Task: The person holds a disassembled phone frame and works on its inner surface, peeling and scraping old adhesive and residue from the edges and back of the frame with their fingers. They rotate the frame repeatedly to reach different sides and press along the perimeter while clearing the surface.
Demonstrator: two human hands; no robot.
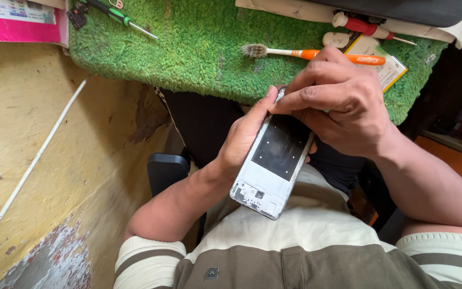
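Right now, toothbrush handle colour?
Orange and white; the toothbrush lies on the green mat, clearest in the head view.

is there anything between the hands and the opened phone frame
Nothing visible does. The left hand already cups the phone frame along its edge, and the right hand sits on its far end, fingers on the rim. The toothbrush lies apart on the green mat.

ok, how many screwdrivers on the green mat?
2. A green-and-black-handled screwdriver lies at the mat's top left corner; a red-and-white-handled screwdriver lies at the top right, beside the papers. The hands and clutter may hide others.
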